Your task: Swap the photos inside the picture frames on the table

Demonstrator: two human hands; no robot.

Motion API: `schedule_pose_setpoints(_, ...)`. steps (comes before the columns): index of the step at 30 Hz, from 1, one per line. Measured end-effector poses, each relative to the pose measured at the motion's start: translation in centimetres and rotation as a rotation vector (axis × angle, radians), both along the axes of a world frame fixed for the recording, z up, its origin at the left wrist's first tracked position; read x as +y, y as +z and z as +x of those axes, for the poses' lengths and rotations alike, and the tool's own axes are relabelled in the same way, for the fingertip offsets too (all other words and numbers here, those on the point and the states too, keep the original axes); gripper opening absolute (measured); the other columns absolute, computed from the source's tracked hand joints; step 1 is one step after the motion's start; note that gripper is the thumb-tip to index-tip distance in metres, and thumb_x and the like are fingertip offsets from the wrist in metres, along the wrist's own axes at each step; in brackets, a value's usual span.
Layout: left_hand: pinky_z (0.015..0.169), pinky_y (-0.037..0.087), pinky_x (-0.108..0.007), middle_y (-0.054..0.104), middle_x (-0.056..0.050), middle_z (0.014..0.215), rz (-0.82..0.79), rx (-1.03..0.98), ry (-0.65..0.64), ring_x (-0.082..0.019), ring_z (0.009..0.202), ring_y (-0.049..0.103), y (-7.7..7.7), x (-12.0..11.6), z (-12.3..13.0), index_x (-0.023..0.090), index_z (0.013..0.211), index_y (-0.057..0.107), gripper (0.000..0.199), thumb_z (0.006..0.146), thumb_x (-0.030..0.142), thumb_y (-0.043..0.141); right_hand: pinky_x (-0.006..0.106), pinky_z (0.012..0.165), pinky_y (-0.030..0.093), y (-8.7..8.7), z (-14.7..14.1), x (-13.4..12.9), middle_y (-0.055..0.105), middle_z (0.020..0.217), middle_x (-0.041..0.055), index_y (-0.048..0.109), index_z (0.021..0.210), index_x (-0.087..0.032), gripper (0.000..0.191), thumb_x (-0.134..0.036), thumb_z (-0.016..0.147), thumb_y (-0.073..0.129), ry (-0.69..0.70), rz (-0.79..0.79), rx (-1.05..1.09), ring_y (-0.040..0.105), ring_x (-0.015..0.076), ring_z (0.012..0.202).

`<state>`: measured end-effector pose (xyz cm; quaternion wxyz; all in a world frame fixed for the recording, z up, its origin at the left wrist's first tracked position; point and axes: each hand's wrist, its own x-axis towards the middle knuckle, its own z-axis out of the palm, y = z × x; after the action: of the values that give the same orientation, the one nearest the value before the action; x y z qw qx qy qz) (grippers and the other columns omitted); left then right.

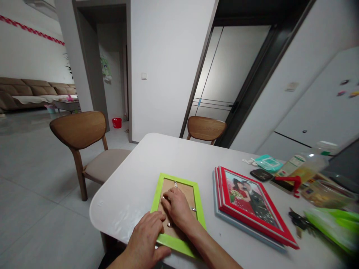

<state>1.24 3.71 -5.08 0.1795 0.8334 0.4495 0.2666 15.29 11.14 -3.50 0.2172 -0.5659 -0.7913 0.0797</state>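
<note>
Left hand [147, 237] sits at the near-left corner of the green frame [178, 244], grip spread, thumb at the near rim, fingers on the left side. Right hand [178, 207] is over the brown backing board [186, 192], fingertips by the left clip (can't tell if pinching). Green frame lies back-up on the white counter [123, 209]. Right of it, red photo frame [235, 211] atop a grey-blue one [246, 229]; keys [299, 220] beyond its right side. Farther: two wooden chairs [80, 129], red bucket [116, 122], brown sofa [39, 87].
</note>
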Motion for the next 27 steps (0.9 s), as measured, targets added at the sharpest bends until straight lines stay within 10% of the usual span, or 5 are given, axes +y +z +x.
schedule_pose_setpoints(9, 0.096, 0.028, -0.046, 0.046, -0.009, 0.121, -0.028, 0.097, -0.02, -0.027, 0.112, 0.039, -0.1, 0.3, 0.0, 0.018, 0.083, 0.05, 0.033, 0.057, 0.021, 0.07, 0.026, 0.076, 0.035, 0.1, 8.5, -0.8, 0.058, 0.09, 0.0082, 0.065, 0.076, -0.016, 0.022, -0.011, 0.064, 0.047, -0.076, -0.075, -0.102, 0.048, 0.0193, 0.087)
schedule_pose_setpoints(27, 0.099, 0.025, -0.041, 0.045, -0.009, 0.122, -0.08, 0.076, -0.022, -0.024, 0.115, 0.036, 0.0, 0.6, 0.0, 0.016, 0.098, 0.05, 0.044, 0.058, 0.023, 0.067, 0.028, 0.068, 0.031, -1.2, 2.8, 4.0, 0.055, 0.088, 0.0053, 0.061, 0.092, -0.025, 0.024, -0.023, 0.078, 0.042, -0.206, 0.037, -0.108, 0.045, 0.0192, 0.083)
